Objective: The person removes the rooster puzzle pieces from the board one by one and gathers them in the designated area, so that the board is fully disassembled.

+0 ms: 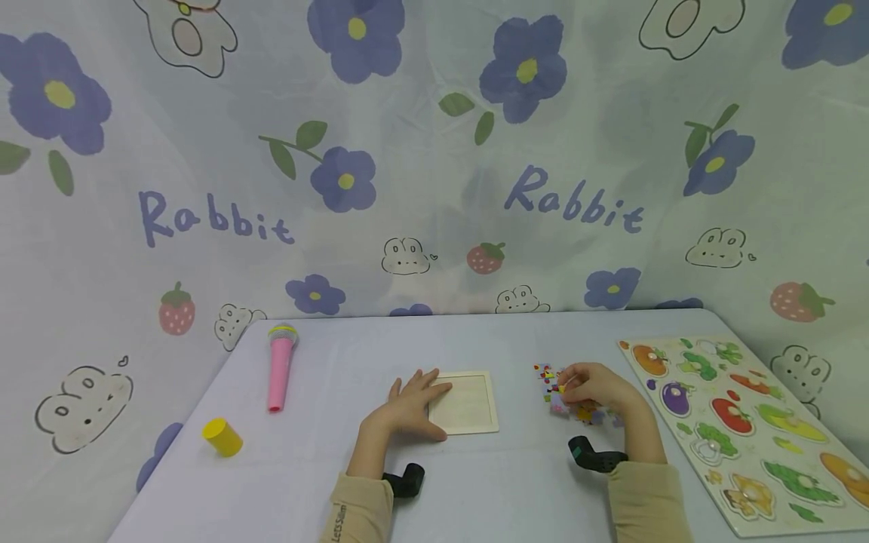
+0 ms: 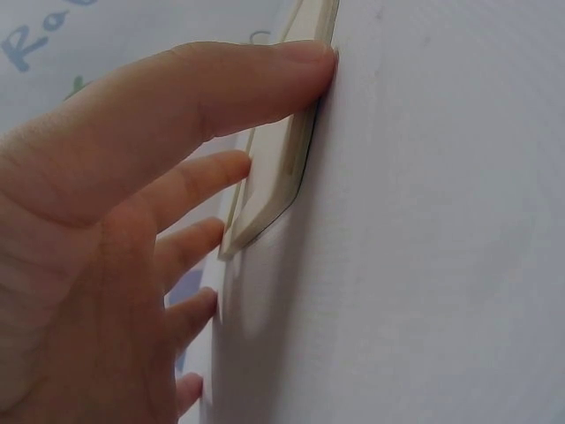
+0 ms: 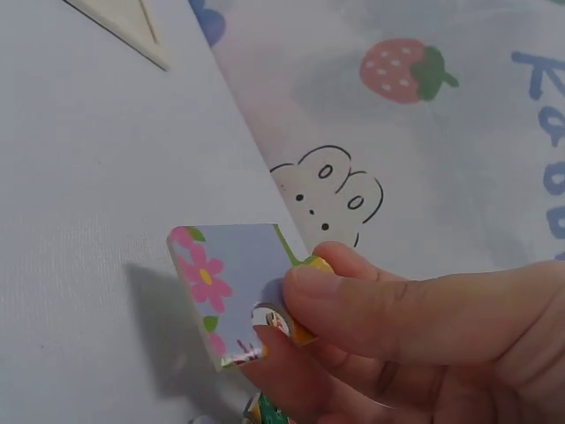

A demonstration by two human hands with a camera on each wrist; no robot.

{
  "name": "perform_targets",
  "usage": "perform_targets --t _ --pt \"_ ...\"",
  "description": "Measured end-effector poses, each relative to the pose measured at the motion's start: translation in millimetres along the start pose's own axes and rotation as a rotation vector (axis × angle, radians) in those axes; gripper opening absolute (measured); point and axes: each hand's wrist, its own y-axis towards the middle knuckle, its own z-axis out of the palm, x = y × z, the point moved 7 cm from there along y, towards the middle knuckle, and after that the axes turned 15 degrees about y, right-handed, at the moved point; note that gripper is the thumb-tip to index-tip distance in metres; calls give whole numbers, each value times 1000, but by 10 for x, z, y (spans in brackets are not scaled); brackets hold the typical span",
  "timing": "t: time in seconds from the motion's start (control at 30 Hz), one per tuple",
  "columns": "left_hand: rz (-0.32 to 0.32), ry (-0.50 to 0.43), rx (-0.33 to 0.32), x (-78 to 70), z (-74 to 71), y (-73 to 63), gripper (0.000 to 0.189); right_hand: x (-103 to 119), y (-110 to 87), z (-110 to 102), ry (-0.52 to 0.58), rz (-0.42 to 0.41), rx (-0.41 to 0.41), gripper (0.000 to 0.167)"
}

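Observation:
A pale wooden puzzle tray [image 1: 468,403] with a raised rim lies flat in the middle of the table. My left hand [image 1: 406,411] rests with spread fingers at its left side; in the left wrist view the thumb touches the tray's edge [image 2: 275,163]. To the right, my right hand [image 1: 597,385] pinches a jigsaw piece [image 3: 221,278] between thumb and fingers, tilted above the table. That piece is lilac with pink flowers along one side. More colourful jigsaw pieces [image 1: 588,413] lie beneath and around the right hand, which partly hides them.
A large vegetable peg board [image 1: 747,437] covers the table's right side. A pink toy microphone [image 1: 280,371] lies at the back left, with a yellow cylinder [image 1: 222,437] nearer the front. Behind the table hangs a patterned cloth [image 1: 434,166].

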Motion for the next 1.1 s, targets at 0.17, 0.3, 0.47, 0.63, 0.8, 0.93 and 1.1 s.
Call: perform_targets --t 0.17,0.3,0.47,0.63,0.8,0.93,1.1 --pt "-3 7 4 9 2 2 82 -20 -13 36 -63 5 9 25" --pt "-1 12 4 10 5 5 82 -21 -20 62 -109 14 -1 24" --pt "1 15 5 7 9 4 82 -31 -12 85 -132 37 -16 22" --pt "0 13 5 10 8 4 82 -27 -10 95 -163 51 -45 22" --pt "0 9 2 17 7 4 82 -17 -11 98 -190 52 -68 22" --pt "4 8 1 12 4 0 82 7 -2 81 -226 33 -93 22" --pt "5 9 3 13 6 -3 83 79 7 41 -228 -17 -131 25"
